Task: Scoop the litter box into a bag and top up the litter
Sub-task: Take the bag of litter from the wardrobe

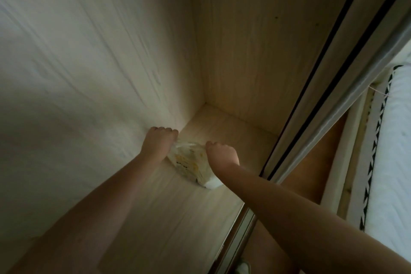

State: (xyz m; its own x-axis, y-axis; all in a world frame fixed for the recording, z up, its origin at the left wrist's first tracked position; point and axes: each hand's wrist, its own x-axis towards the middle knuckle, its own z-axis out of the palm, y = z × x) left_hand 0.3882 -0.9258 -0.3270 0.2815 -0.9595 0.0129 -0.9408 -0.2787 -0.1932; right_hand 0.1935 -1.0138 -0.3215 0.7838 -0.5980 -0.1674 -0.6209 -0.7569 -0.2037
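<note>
**Pale wood closet, both hands on the bag**

Pale wood panels box you in: the left wall runs just beside your left hand, and the back wall meets it at the corner beyond your knuckles. The closet floor lies open toward you and toward the back right, so the free room is on that side. At your right, the sliding-door track cuts diagonally and bounds the floor there; past it lies a white mattress.

The bag, white plastic with yellow print, sits on the floor near the left wall, between your two hands. Its long axis runs from the far left, up by the corner, down toward the near right, where its white end points at the track.

Your left hand is curled on the bag's far end, knuckles touching the wall. Your right hand is curled at the bag's right edge; its fingertips are hidden, so the grip itself is unclear.
</note>
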